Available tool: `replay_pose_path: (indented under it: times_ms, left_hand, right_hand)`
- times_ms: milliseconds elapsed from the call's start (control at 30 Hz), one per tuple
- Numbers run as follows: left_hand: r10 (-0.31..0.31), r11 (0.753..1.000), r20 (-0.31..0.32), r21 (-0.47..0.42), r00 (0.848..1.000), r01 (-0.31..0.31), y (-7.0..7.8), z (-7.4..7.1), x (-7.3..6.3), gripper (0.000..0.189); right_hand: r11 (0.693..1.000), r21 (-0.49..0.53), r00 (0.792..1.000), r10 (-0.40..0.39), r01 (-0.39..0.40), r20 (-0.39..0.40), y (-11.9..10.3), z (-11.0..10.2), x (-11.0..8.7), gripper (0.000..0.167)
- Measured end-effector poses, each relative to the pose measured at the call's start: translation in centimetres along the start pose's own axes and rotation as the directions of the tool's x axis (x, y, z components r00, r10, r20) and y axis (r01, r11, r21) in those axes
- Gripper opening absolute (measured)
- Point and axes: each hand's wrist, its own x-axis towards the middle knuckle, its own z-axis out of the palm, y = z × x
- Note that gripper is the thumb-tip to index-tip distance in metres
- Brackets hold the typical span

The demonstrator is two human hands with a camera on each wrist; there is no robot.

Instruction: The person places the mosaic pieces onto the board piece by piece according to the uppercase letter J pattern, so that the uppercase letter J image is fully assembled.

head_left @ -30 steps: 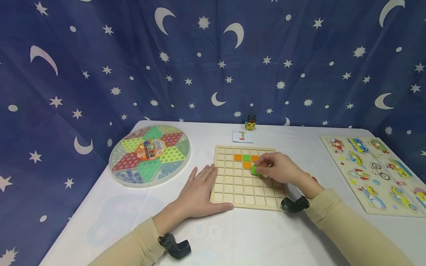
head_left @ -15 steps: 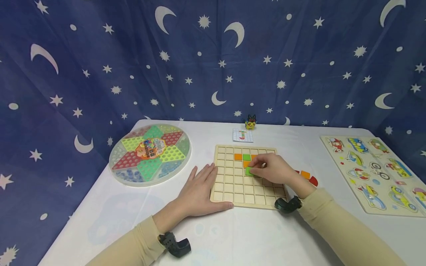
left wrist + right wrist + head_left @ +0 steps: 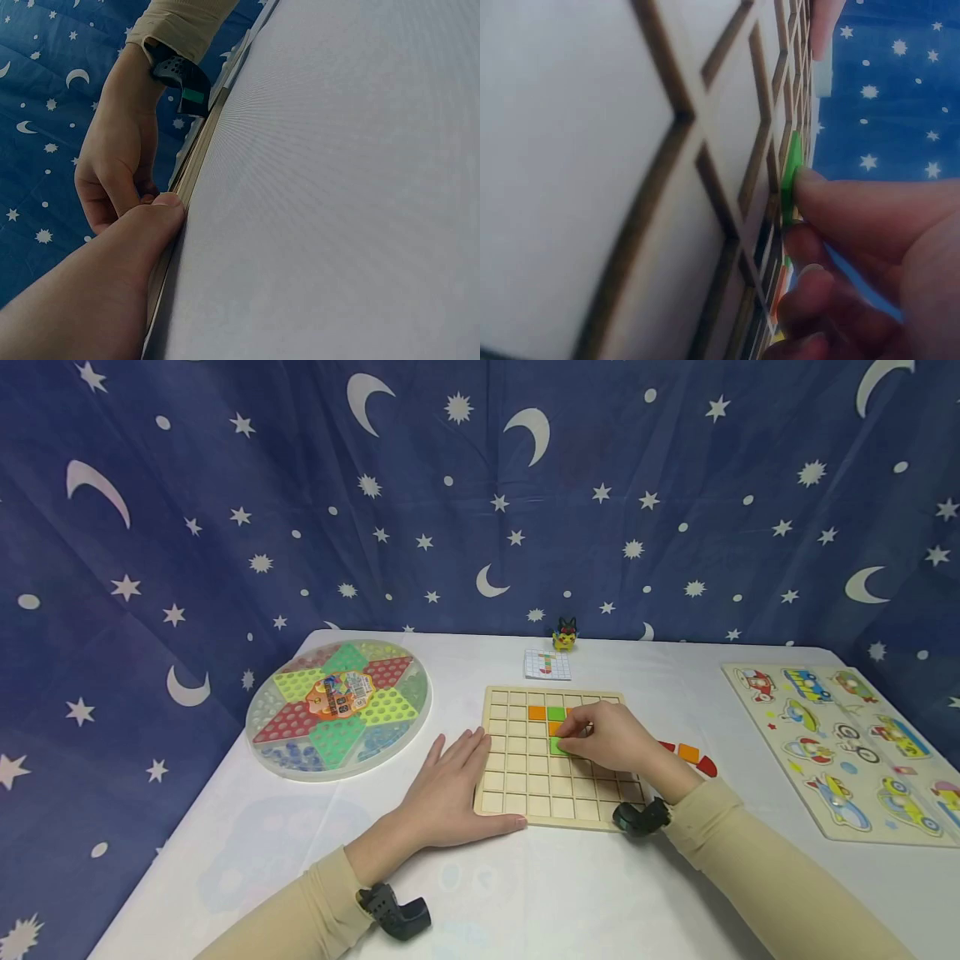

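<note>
A wooden grid board [image 3: 516, 783] lies on the white table. My left hand [image 3: 444, 795] rests along its left edge with fingers straight, the thumb by the front edge. Over the board, my right hand [image 3: 613, 739] pinches a green square tile [image 3: 557, 746] between thumb and fingers. In the right wrist view that green tile [image 3: 790, 180] stands slightly tilted against the grid; whether it sits fully in a cell I cannot tell. Just behind are an orange tile [image 3: 537, 713], another green tile [image 3: 556, 713] and a second orange tile [image 3: 555, 727]. My right fingers partly cover a further orange tile.
Right of the board lie red pieces [image 3: 707, 767] and an orange square [image 3: 688, 752]. Behind it are a grid pattern card [image 3: 547, 665] and a small figurine [image 3: 565, 636]. A round Chinese checkers set [image 3: 339, 710] lies left, a picture puzzle board [image 3: 847, 769] right.
My right hand has moved left with the green tile, to the cell in front of the orange tile. The loose pieces at right have come into view. My left hand has stayed put.
</note>
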Motion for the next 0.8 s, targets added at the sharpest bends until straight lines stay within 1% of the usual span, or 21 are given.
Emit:
replay_pose_path:
  times_ms: [133, 333, 533, 667, 800]
  left_hand:
    - [0.003, 1.0, -0.006, -0.001, 1.0, -0.003, 0.0, 0.1, 0.0, 0.128]
    - [0.004, 1.0, -0.004, -0.011, 1.0, -0.004, 0.0, 0.0, 0.0, 0.128]
    - [0.004, 1.0, -0.009, -0.018, 1.0, -0.005, 0.1, -0.3, -0.1, 0.126]
    - [0.005, 1.0, -0.012, -0.021, 1.0, -0.005, 0.1, -0.4, -0.2, 0.125]
    - [0.012, 1.0, -0.013, -0.023, 1.0, -0.012, 0.1, -0.2, -0.1, 0.125]
  right_hand:
    - [1.0, 0.005, 1.0, 0.025, -0.025, -0.007, 0.0, 0.2, 0.0, 0.005]
    - [1.0, 0.022, 1.0, 0.021, -0.021, -0.007, 0.3, 0.0, -0.2, 0.005]
    - [0.998, 0.05, 0.999, 0.042, -0.041, -0.011, 1.4, -1.3, -1.2, 0.005]
    - [0.998, 0.035, 0.998, 0.055, -0.054, -0.03, 2.3, -2.3, -1.8, 0.006]
    - [0.996, 0.028, 0.995, 0.087, -0.086, -0.051, 3.2, -3.3, -2.7, 0.009]
